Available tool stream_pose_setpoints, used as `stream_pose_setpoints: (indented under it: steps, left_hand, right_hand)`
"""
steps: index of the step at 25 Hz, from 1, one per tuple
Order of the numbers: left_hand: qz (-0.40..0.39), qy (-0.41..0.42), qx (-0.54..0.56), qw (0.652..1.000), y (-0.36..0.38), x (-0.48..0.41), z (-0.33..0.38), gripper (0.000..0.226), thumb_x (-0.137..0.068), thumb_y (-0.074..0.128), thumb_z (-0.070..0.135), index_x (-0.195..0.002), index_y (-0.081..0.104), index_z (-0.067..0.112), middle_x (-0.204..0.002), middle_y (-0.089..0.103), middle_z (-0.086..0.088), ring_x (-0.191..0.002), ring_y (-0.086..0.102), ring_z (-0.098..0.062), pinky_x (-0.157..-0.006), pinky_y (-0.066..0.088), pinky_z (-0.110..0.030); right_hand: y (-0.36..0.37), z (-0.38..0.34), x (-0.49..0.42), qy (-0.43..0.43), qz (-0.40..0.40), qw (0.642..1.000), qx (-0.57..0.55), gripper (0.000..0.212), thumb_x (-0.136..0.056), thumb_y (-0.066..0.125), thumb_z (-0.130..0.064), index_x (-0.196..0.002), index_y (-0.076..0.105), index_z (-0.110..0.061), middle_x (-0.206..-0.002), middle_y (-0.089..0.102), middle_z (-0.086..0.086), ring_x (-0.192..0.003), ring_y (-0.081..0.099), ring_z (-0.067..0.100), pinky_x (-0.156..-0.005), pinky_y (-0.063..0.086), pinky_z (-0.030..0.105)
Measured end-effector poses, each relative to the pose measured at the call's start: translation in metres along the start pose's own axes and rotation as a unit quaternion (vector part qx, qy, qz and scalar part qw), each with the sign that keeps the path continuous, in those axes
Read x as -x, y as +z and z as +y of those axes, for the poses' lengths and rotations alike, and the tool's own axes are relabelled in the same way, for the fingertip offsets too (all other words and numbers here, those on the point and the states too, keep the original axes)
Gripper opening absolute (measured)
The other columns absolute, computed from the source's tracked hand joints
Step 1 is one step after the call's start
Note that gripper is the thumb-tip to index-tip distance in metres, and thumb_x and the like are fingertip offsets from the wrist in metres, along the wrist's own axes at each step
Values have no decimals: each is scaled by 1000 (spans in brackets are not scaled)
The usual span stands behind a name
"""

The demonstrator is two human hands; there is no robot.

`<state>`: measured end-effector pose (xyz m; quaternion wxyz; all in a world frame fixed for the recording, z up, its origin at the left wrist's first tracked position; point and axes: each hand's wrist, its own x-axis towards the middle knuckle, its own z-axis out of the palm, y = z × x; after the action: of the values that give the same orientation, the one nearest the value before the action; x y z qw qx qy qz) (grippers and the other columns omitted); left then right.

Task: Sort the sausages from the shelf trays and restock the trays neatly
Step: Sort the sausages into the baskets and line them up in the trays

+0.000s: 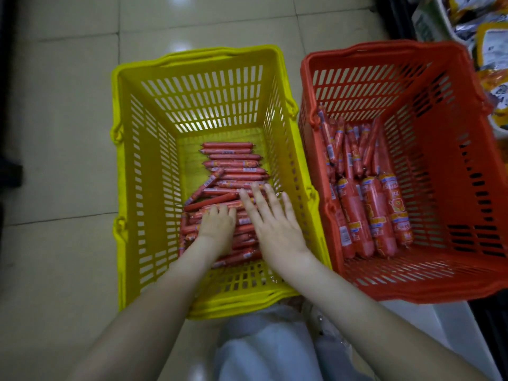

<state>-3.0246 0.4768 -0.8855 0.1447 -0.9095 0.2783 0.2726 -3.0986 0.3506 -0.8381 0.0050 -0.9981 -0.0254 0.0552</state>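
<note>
Print on sausages (379,215) illegible, blurred.

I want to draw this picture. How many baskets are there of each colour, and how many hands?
Yellow basket: 1
Red basket: 1
Hands: 2, the left hand and the right hand
Total: 4
</note>
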Motion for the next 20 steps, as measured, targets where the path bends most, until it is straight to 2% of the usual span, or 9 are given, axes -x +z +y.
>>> stream_pose_setpoints:
  steps: [3,7,8,9,11,12,13,15,20]
  left_hand:
    - [-50,17,55,997,1,-4,-8,62,-77,71,34,-128,44,10,-130,51,-13,-119,49,-32,-97,42,-39]
    - [-24,-54,308,949,-15,22,-15,54,-77,75,33,-121,52,11,-117,63,-8,-106,59,-28,-79,43,-31]
    - [-18,-79,425,901,-29,32,-15,50,-77,77,31,-117,55,11,-108,65,-7,-99,61,-26,-75,44,-28]
    - [-17,-88,574,814,-49,42,-12,39,-78,77,23,-111,59,11,-100,66,-7,-91,63,-23,-70,47,-25]
    - [-18,-59,814,578,-101,72,-3,20,-83,69,5,-101,63,8,-89,67,-12,-79,64,-22,-68,55,-28]
    - [-10,-36,862,505,-126,88,0,16,-84,65,2,-100,63,6,-86,67,-14,-77,65,-23,-69,57,-32]
    - [-2,-8,879,476,-150,103,3,13,-85,63,2,-97,63,5,-84,66,-14,-74,65,-23,-70,57,-35]
    - [1,50,889,455,-195,136,7,6,-87,61,4,-91,64,6,-79,67,-11,-71,66,-22,-69,57,-35]
    - [6,152,908,390,-278,239,30,29,-80,64,18,-106,64,5,-97,68,-16,-87,67,-27,-84,55,-40]
  right_hand:
    - [8,0,-2,3,-25,1000,-1,82,-72,45,-15,-149,18,-18,-153,31,10,-139,34,30,-112,29,47]
    - [-10,5,-3,20,-108,985,-132,87,-88,54,-12,-152,-4,-14,-160,2,13,-147,4,27,-118,2,36]
    - [-17,5,-3,59,-136,958,-246,87,-90,58,-22,-152,-2,-15,-160,1,10,-147,2,23,-118,2,33]
    - [-29,5,-5,103,-176,900,-385,87,-89,62,-31,-153,4,-15,-160,9,8,-147,10,19,-119,9,31]
    - [-67,7,-5,140,-188,749,-620,71,-85,66,-34,-145,33,-19,-142,47,3,-129,45,6,-108,37,26]
    - [-90,10,0,147,-166,706,-673,51,-87,66,-28,-133,46,-24,-126,60,-3,-113,56,0,-96,45,20]
    - [-115,12,6,146,-147,677,-706,37,-90,63,-18,-124,52,-25,-117,64,-5,-105,61,-1,-90,48,18]
    - [-172,17,23,139,-111,652,-737,37,-92,57,-7,-127,52,-18,-120,65,2,-111,61,10,-94,49,26]
    - [-298,17,96,137,-9,650,-748,29,-92,56,-8,-120,59,-6,-114,68,16,-105,65,27,-95,50,39]
